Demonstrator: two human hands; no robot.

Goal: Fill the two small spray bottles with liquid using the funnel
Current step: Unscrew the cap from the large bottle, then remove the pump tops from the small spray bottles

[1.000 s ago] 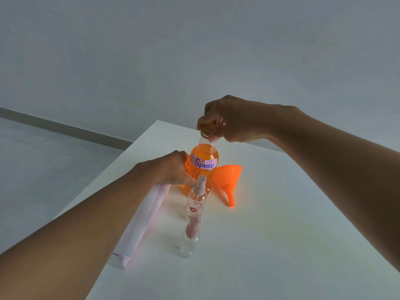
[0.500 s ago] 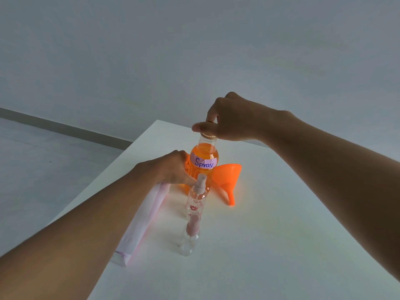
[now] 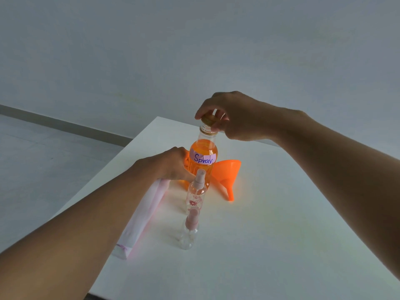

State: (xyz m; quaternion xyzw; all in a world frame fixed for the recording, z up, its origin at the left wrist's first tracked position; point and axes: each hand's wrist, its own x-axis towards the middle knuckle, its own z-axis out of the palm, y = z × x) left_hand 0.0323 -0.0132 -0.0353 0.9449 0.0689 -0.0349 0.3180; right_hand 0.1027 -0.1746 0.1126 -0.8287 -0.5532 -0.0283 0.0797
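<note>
Gripping hand, left: the left hand (image 3: 171, 165) is wrapped round the lower body of the large bottle (image 3: 203, 148); its fingers curl against the bottle's left side
Right hand: the right hand (image 3: 240, 118) pinches the cap (image 3: 208, 120) between thumb and fingertips; the cap is gold and tilted, just above the neck; whether it touches the rim cannot be told
Large bottle: upright towards the far end of the white table (image 3: 281, 234); long axis vertical, neck pointing up; clear plastic, orange liquid up to the shoulder, bare threaded neck; pale purple label handwritten "Spray"
Funnel: the funnel (image 3: 227, 172) lies on its side just right of the large bottle; bright orange; wide mouth facing away and to the right; spout pointing down towards the camera, tip on the table
Far spray bottle: the far spray bottle (image 3: 195, 198) stands upright directly before the large bottle; slender, clear, red flower print, pale pink pump head
Near spray bottle: the near spray bottle (image 3: 189, 234) stands upright, closer to the camera, in line with the other; clear body, pink top
Folded cloth: the folded cloth (image 3: 142, 219), white and pink, lies flat left of the spray bottles; long axis running from the camera towards the left hand
</note>
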